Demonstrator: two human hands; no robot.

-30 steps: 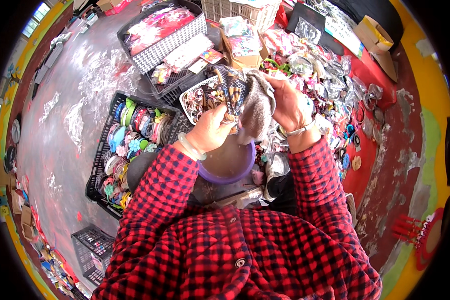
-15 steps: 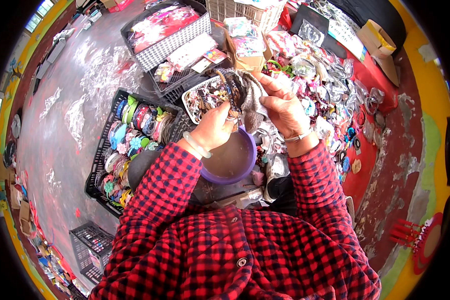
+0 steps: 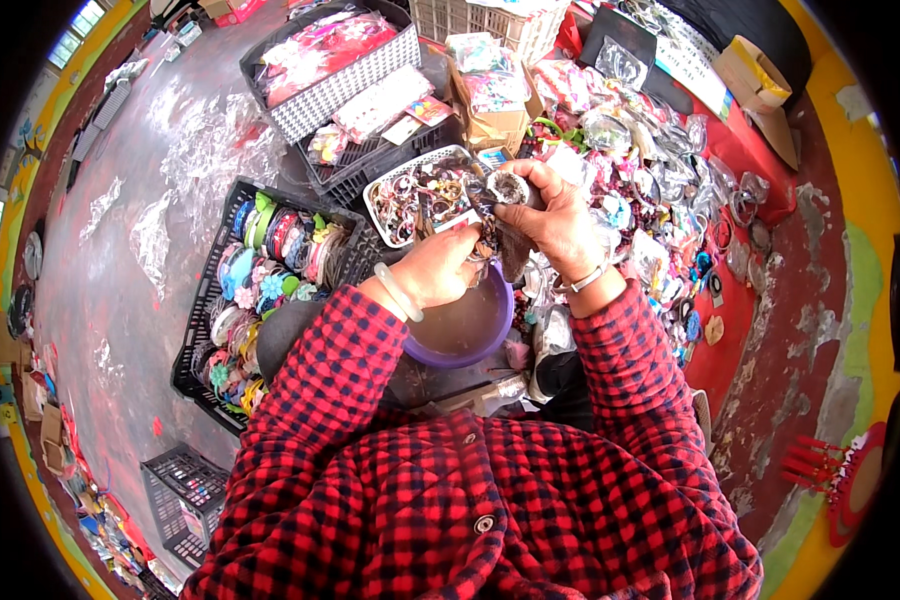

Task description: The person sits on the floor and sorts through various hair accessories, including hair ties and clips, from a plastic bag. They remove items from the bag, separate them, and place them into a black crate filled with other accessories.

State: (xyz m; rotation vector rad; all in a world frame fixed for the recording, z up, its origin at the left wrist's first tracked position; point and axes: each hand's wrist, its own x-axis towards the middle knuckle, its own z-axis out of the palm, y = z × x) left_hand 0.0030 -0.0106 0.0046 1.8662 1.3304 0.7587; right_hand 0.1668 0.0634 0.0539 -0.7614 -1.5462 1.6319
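Both my hands are raised over a purple basin (image 3: 507, 310) of murky water. My right hand (image 3: 565, 232) is closed on a grey, wet-looking rag (image 3: 510, 188), bunched between thumb and fingers, with a darker end hanging down. My left hand (image 3: 432, 268) is closed on a dark, patterned hair accessory (image 3: 487, 232) whose exact kind I cannot make out. The rag and the accessory touch. Just beyond my left hand is a white basket (image 3: 378, 212) heaped with small hair ties and clips.
At left, a black crate (image 3: 192, 340) holds rows of colourful headbands (image 3: 270, 285). Farther back stand a grey crate (image 3: 345, 85) of red packages and a cardboard box (image 3: 498, 125). Bagged hair accessories (image 3: 630, 150) spread in a heap on the right. A smaller crate (image 3: 185, 490) sits at lower left.
The rag has been bunched up and wrapped closer around the accessory. My right hand has shifted slightly left and down; my left hand has turned and moved a little right.
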